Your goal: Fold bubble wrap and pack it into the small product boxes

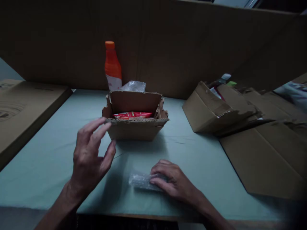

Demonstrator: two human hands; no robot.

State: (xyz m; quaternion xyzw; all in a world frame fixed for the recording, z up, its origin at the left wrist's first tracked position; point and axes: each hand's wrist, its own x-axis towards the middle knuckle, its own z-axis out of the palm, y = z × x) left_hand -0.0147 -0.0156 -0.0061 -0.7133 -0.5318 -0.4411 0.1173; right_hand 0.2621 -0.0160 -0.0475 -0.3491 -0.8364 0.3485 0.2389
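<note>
One open carton (133,130) stands mid-table, loaded in part: at least one red packet (134,114) already lies inside, and its top is not yet closed. One bubble-wrapped piece (141,181) remains outside, on the cloth nearer the person, with the right hand (169,180) gripping its right end, fingers curled over it. The left hand (94,150) is empty, fingers parted, beside the carton's near left corner (contact cannot be confirmed). Counted behind the carton: one orange bottle (112,65), one clear wrap (134,86). At right, at least two boxes (208,107); blur prevents an exact count.
</note>
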